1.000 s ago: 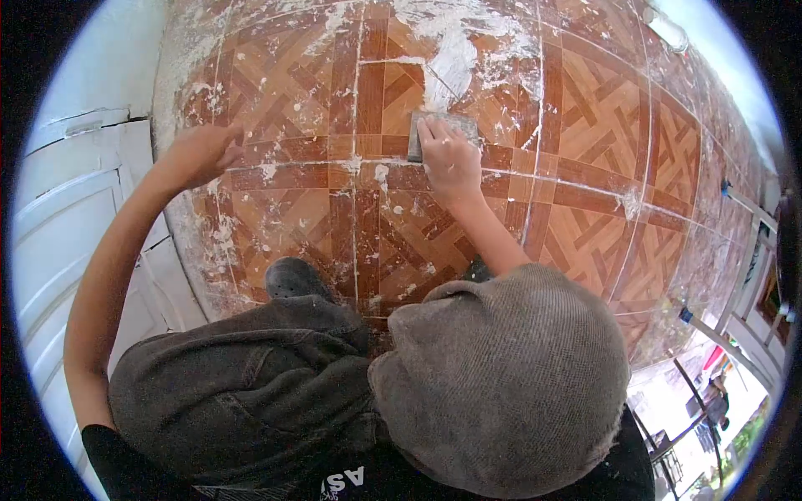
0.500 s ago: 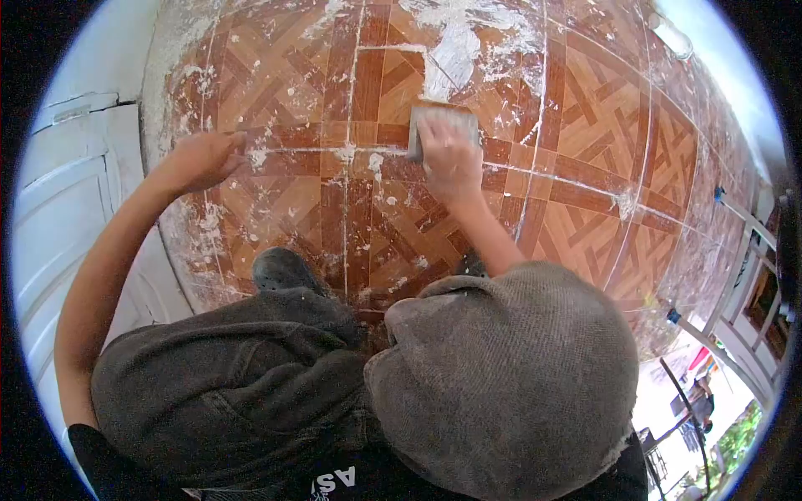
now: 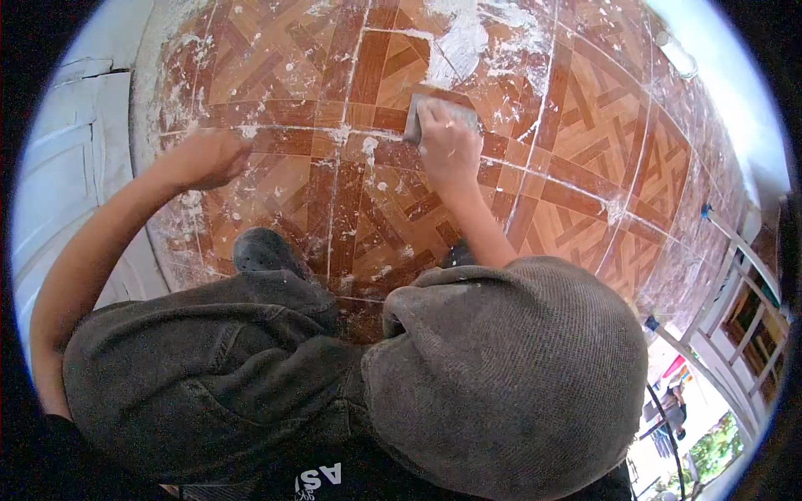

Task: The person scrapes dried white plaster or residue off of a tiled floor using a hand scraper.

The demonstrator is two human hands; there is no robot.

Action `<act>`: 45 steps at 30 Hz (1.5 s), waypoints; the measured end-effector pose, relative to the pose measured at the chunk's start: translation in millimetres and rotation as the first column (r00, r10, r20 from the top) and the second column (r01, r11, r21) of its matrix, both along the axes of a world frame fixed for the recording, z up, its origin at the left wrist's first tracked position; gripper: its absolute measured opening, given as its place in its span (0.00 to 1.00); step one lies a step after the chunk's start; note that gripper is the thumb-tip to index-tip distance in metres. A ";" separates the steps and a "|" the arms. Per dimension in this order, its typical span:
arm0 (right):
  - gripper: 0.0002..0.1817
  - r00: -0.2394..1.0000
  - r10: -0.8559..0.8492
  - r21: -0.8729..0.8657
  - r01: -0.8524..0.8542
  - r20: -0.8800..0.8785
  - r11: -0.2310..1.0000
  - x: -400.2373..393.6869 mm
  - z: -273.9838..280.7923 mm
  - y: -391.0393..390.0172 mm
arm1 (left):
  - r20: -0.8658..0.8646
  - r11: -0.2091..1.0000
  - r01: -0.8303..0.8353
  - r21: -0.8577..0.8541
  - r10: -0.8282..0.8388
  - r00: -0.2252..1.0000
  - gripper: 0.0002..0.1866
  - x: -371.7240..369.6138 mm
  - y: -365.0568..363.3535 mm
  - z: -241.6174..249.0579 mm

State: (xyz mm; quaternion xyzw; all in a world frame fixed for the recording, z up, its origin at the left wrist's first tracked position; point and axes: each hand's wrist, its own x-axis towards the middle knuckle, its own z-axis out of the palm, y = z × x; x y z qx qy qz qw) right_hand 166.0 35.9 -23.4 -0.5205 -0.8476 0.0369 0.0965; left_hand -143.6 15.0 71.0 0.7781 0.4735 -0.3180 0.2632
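My right hand [image 3: 449, 149] grips a flat grey rectangular scraper [image 3: 410, 121], which lies against the brown patterned tile floor [image 3: 284, 179]. Just beyond the blade, a thick patch of wet white paste [image 3: 458, 50] spreads over the tiles. My left hand [image 3: 213, 157] hovers over the floor at the left, its fingers curled; whether it holds anything small is hidden. White lines run along the tile joints, with splashes and dried spots around them.
A white panelled door [image 3: 71, 179] stands at the left. My dark shoe [image 3: 266, 252] rests on the tiles. To the right are a white metal ladder-like frame [image 3: 718, 338] and a white cylinder [image 3: 677, 57]. A person [image 3: 673, 411] is in the distance at lower right.
The view has shifted a little. My right hand and the scraper are slightly nearer the top of the picture and less blurred. My left hand has stayed curled in nearly the same place.
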 end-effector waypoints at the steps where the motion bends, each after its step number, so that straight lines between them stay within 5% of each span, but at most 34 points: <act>1: 0.21 0.999 -0.015 0.007 0.015 -0.041 1.000 -0.5 -2.9 -4.4 | 0.066 0.998 0.008 0.055 -0.011 0.998 0.10 -0.6 -4.8 -1.5; 4: 0.19 0.992 -0.050 -0.076 0.059 0.117 0.995 -3.9 0.8 14.8 | 0.062 0.999 0.014 0.038 -0.017 0.998 0.09 -0.3 -7.7 -2.4; 6: 0.16 0.999 -0.029 -0.210 0.037 0.040 0.977 -2.6 11.7 16.8 | -0.001 0.999 0.016 -0.028 -0.016 1.000 0.10 1.2 -8.0 0.9; 12: 0.16 0.998 -0.007 0.067 0.011 -0.059 0.998 0.2 0.9 -1.6 | 0.098 0.999 -0.023 0.046 0.018 0.995 0.08 0.3 -2.6 0.2; 16: 0.18 0.994 -0.052 -0.162 0.068 0.098 0.984 -0.8 8.8 13.3 | 0.082 1.000 0.007 0.025 -0.010 0.997 0.08 3.4 -5.7 1.8; 20: 0.20 0.993 -0.049 -0.155 0.066 0.107 0.986 1.5 6.2 3.0 | 0.109 0.998 -0.005 0.055 -0.001 0.994 0.08 -0.5 -5.6 -0.9; 22: 0.21 0.999 0.002 -0.051 -0.003 -0.034 0.999 4.8 6.3 1.3 | 0.098 0.998 0.002 0.064 -0.008 0.995 0.08 -1.6 -4.4 -2.3; 25: 0.23 0.999 -0.005 -0.150 0.012 0.051 0.989 5.7 9.5 16.5 | 0.095 0.998 0.032 0.045 -0.036 0.995 0.08 0.5 -6.0 -3.2; 30: 0.23 1.000 0.026 -0.041 -0.027 -0.011 0.999 7.2 -0.9 10.7 | 0.152 0.993 0.006 0.117 -0.024 0.988 0.09 -1.1 -5.7 -4.3; 33: 0.23 0.992 -0.031 -0.180 0.053 0.123 0.982 0.6 8.0 19.5 | 0.125 0.997 0.037 0.063 -0.044 0.991 0.08 1.6 -9.5 -4.9; 35: 0.22 0.996 -0.020 -0.077 0.026 0.085 0.997 2.0 -0.1 19.3 | -0.026 0.999 0.037 -0.021 -0.037 0.999 0.08 7.4 -3.9 1.9; 39: 0.22 0.999 -0.006 0.025 0.005 0.033 1.000 0.4 0.8 14.9 | 0.042 1.000 0.003 0.012 -0.003 0.999 0.09 6.1 -3.4 2.9; 42: 0.22 0.994 -0.018 -0.156 0.035 0.108 0.987 0.2 6.4 19.0 | 0.023 1.000 0.029 0.010 -0.029 0.999 0.10 6.3 -11.2 3.9; 45: 0.21 0.999 0.006 -0.003 -0.006 0.048 1.000 3.2 -4.7 13.8 | 0.087 0.996 0.025 0.085 -0.032 0.996 0.09 0.8 -13.7 1.1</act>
